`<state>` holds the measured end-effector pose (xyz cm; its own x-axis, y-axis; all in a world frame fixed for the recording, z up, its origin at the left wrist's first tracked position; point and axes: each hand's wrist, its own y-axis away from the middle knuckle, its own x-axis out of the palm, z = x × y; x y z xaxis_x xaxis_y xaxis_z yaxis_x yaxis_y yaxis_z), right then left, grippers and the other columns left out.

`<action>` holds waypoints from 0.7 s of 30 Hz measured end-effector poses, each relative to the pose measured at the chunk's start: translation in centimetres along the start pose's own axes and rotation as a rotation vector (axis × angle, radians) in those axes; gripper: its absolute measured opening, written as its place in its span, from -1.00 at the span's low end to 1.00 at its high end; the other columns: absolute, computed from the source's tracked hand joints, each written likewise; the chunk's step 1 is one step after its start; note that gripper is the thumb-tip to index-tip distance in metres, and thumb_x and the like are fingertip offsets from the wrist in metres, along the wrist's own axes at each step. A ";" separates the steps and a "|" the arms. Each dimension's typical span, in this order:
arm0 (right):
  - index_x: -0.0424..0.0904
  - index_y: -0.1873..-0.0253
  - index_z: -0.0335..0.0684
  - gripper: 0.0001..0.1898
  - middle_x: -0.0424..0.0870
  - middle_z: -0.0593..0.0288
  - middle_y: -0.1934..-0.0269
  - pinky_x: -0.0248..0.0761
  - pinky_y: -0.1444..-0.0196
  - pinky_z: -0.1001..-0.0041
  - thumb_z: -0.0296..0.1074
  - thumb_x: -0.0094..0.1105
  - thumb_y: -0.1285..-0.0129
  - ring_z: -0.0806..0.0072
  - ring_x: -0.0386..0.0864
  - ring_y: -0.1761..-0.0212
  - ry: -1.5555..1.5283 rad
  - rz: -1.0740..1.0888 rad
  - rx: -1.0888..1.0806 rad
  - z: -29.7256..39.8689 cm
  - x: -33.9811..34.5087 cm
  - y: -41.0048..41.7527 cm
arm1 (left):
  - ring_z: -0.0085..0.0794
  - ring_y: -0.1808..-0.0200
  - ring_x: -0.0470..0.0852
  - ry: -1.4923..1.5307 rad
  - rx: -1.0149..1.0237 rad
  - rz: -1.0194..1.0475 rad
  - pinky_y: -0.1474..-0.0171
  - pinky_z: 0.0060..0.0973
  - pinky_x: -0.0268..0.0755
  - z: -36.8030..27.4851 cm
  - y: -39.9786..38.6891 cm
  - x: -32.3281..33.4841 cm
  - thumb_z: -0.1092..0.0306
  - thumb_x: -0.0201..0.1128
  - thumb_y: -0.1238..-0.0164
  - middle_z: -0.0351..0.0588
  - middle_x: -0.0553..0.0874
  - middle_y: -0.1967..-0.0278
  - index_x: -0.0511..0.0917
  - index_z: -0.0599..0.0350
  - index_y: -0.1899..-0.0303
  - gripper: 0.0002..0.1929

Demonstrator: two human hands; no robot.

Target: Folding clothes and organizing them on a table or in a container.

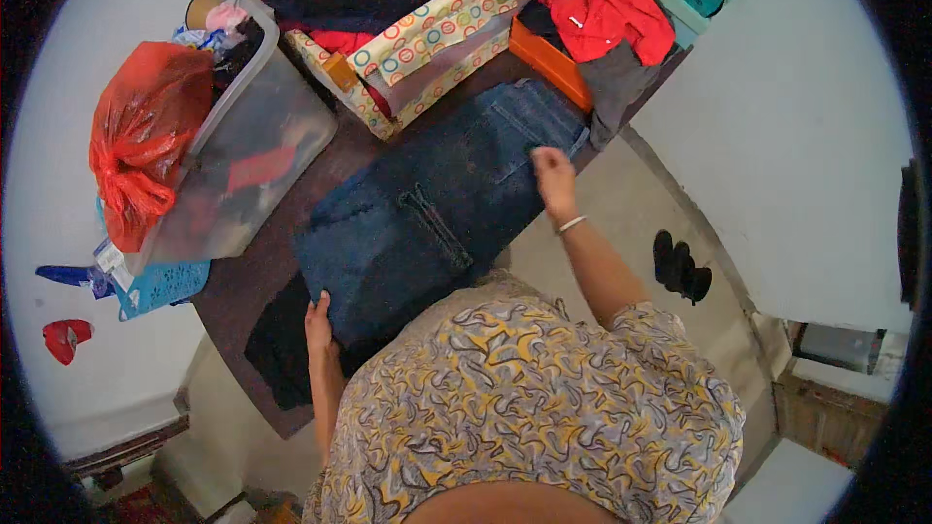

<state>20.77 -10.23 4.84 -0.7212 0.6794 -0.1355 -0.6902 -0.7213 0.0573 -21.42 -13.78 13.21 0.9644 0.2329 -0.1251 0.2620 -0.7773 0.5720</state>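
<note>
A pair of dark blue denim jeans point(393, 211) lies lengthwise across the dark table in front of me, with its waistband end at the upper right. My left hand point(319, 324) is at the lower left edge of the denim, its thumb on top and the rest of the fingers partly hidden, so its grip is unclear. My right hand point(555, 178) is at the near edge by the waistband end, fingers curled; whether cloth is pinched there cannot be told. Black cloth point(280, 346) lies at the left, partly under the jeans.
Behind the jeans stand a patterned box point(444, 29) of clothes and an orange box point(550, 62) with red and grey cloth. A clear plastic bin point(255, 160) with a red plastic bag point(149, 138) stands left. Black footwear point(681, 266) lies on the floor at right.
</note>
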 end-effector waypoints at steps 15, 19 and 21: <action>0.32 -0.11 -0.25 -0.40 0.40 0.20 -0.10 0.14 -0.03 0.30 0.01 0.23 -0.05 0.41 0.34 0.02 -0.601 0.151 0.646 0.8 -3.2 -3.2 | -0.23 0.05 0.53 -0.041 -0.046 -0.107 -0.03 -0.40 0.34 1.4 -0.2 0.1 0.11 0.16 -0.21 0.08 0.51 0.01 0.28 0.35 -0.13 -0.43; 0.45 0.04 -0.25 -0.64 0.57 0.18 0.13 0.34 0.01 0.28 -0.24 0.20 -0.08 0.29 0.52 0.16 -0.717 0.188 0.538 4.1 -1.9 -3.0 | -0.21 0.00 0.50 0.079 -0.086 0.002 -0.06 -0.37 0.32 2.7 -2.0 -1.4 0.12 0.17 -0.21 0.08 0.48 -0.03 0.26 0.34 -0.14 -0.42; 0.46 0.08 -0.37 -0.68 0.58 0.10 0.16 0.36 -0.01 0.30 -0.36 0.19 -0.06 0.25 0.55 0.15 -0.779 0.240 0.502 6.2 -1.0 -2.3 | -0.20 -0.05 0.46 0.080 -0.066 0.075 -0.09 -0.34 0.29 3.2 -2.4 -1.9 0.13 0.18 -0.20 0.11 0.42 -0.10 0.17 0.35 -0.20 -0.35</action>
<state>22.75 -8.41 11.00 -0.5579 0.5505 0.6211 -0.3334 -0.8340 0.4396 -23.75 -14.20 9.43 0.9746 0.2235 -0.0159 0.1833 -0.7546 0.6300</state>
